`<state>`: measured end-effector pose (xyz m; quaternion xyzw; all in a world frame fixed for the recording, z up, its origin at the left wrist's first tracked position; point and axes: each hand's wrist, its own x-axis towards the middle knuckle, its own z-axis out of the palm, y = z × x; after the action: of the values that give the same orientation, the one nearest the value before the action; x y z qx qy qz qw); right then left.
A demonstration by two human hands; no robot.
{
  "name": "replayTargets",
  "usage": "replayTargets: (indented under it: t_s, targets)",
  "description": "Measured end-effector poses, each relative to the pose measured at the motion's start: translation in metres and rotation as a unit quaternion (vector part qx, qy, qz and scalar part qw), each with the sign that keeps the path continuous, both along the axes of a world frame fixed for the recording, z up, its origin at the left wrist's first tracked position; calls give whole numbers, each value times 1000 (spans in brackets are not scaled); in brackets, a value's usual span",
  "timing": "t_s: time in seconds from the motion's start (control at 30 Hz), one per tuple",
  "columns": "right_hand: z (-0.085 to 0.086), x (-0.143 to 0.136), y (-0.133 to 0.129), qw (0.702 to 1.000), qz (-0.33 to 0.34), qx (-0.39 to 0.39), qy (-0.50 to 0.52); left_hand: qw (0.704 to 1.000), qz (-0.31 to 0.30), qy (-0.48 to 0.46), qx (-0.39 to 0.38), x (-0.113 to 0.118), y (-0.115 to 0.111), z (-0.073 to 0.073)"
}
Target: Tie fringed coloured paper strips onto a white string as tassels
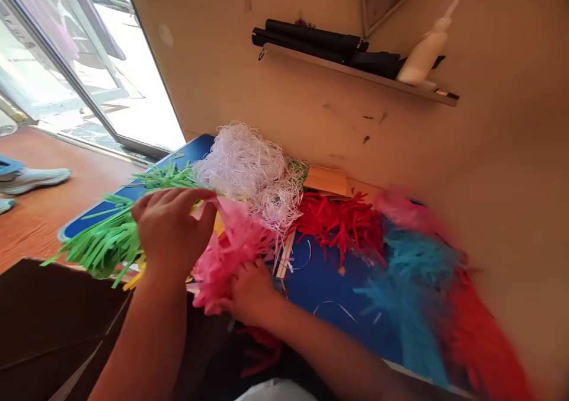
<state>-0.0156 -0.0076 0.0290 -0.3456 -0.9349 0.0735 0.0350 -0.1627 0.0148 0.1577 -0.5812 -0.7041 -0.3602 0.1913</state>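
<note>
A bunch of pink tissue paper strips [229,235] is between my two hands, near the front edge of the blue table. My left hand [173,226] pinches its upper end between thumb and fingers. Lower down, the fingers of my right hand [253,291] are closed on the same bunch, with some fingertips hidden in the paper. Green fringed paper [106,241] lies beside and behind my left hand. A little yellow paper [136,273] shows under that wrist. Just behind the pink bunch is a heap of thin white string [246,158].
On the blue table [324,294], red strips [342,223] and blue fringed paper [413,265] lie to the right, with more red [484,330] beyond. A dark open box [57,324] stands at front left. A wall shelf [338,66] carries a white bottle [424,54].
</note>
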Motion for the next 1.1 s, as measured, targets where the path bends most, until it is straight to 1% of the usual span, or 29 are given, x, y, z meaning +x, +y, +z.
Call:
replayTargets:
  t_s: [0.07, 0.1, 0.13, 0.17, 0.2, 0.27, 0.33, 0.4, 0.43, 0.47, 0.5, 0.53, 0.57, 0.63, 0.67, 0.7, 0.73, 0.77, 0.8, 0.83, 0.87, 0.9, 0.93, 0.97, 1.0, 1.03, 1.07, 1.1]
  targets:
    - [-3, -3, 1, 1000, -4, -6, 2, 999, -11, -3, 40, 20, 9, 29]
    - [-1, -2, 1, 1000, -2, -6, 1, 998, -27, 6, 48, 30, 14, 41]
    - [1, 0, 1, 1000, 0, -2, 3, 998, -48, 20, 46, 39, 18, 50]
    - [4, 4, 0, 1000, 1, 5, 12, 996, -73, 37, 39, 46, 22, 56]
    - [8, 9, -3, 999, 3, 18, 30, 993, -103, 59, 24, 52, 27, 59]
    - [16, 20, -10, 995, -2, 44, 87, 984, -149, 94, -4, 57, 34, 58]
    - [21, 32, -19, 985, -20, 48, 163, 980, -168, 105, -8, 57, 37, 55]
    - [26, 42, -22, 968, -54, 14, 246, 982, -165, 89, 29, 59, 34, 55]
    - [29, 45, -22, 953, -71, -18, 293, 981, -170, 79, 57, 62, 31, 57]
    - [32, 48, -20, 933, -82, -64, 345, 976, -187, 72, 84, 66, 27, 61]
    - [36, 50, -16, 903, -82, -124, 404, 968, -216, 65, 109, 73, 22, 66]
    - [41, 52, -12, 863, -67, -193, 462, 957, -252, 57, 130, 80, 17, 71]
    - [47, 54, -7, 812, -39, -266, 518, 944, -292, 53, 146, 87, 11, 76]
    - [60, 59, 4, 689, 22, -389, 610, 918, -359, 56, 160, 101, 1, 84]
    - [66, 63, 10, 631, 38, -430, 645, 908, -382, 61, 159, 107, -4, 84]
    - [73, 68, 15, 580, 40, -457, 673, 901, -399, 68, 157, 111, -7, 83]
    - [78, 74, 19, 537, 28, -478, 695, 895, -412, 76, 152, 114, -9, 80]
    - [83, 82, 24, 500, 6, -493, 712, 891, -423, 79, 144, 115, -10, 75]
    - [86, 90, 27, 472, -19, -502, 724, 888, -432, 78, 136, 116, -10, 69]
    - [87, 98, 31, 452, -43, -504, 735, 888, -436, 76, 127, 115, -9, 61]
    - [86, 106, 33, 438, -63, -499, 746, 890, -435, 74, 119, 113, -8, 53]
    - [82, 113, 35, 432, -79, -490, 753, 895, -426, 74, 111, 111, -6, 44]
    - [76, 119, 37, 441, -92, -481, 752, 902, -411, 73, 107, 108, -3, 36]
    - [68, 122, 37, 468, -107, -473, 739, 911, -391, 75, 106, 105, 0, 29]
    - [58, 123, 36, 514, -124, -465, 710, 920, -369, 79, 106, 103, 4, 23]
    - [48, 121, 34, 576, -142, -451, 667, 927, -349, 85, 105, 101, 7, 19]
    - [38, 115, 31, 650, -155, -421, 614, 933, -333, 91, 101, 100, 11, 16]
    - [28, 108, 27, 727, -159, -372, 554, 937, -321, 98, 97, 99, 14, 15]
